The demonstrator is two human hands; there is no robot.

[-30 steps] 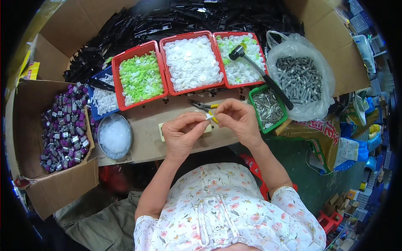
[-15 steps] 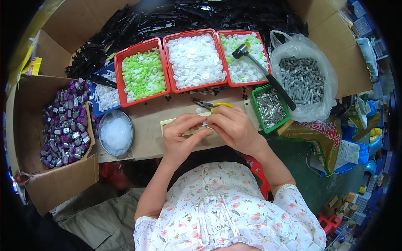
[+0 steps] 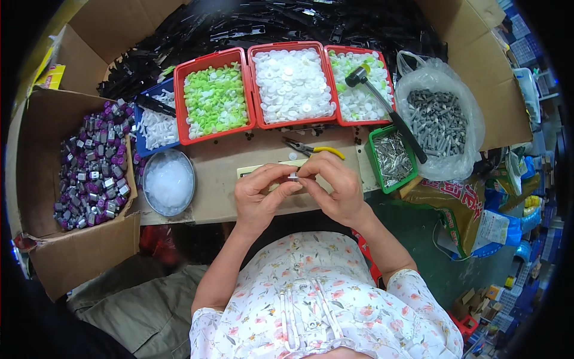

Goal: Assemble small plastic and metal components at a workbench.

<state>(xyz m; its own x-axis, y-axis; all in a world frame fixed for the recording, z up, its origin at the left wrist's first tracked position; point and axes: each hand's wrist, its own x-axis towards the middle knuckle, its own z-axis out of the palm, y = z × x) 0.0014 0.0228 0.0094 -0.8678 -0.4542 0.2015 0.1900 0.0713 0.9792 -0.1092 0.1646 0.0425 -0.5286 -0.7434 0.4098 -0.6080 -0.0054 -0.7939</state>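
Observation:
Both hands meet over the near part of the worktable, fingertips pinched around a small white plastic piece. My left hand holds it from one side between thumb and fingers. From the other side, the fingers of my right hand grip it; much of the piece is hidden by fingertips. Under the hands lies a cream-coloured block, mostly covered by them. Pliers with yellow handles rest just beyond the fingers, and a small white disc lies beside them.
Red bins of green pieces, white discs and mixed pieces line the back. A hammer leans across the right bin towards a green tray and a bag of grey parts. Left stand a round bowl and a carton.
The head view has shifted slightly, so the bins appear further right. My hands stay together on the small white piece, with the right fingers slightly re-angled.

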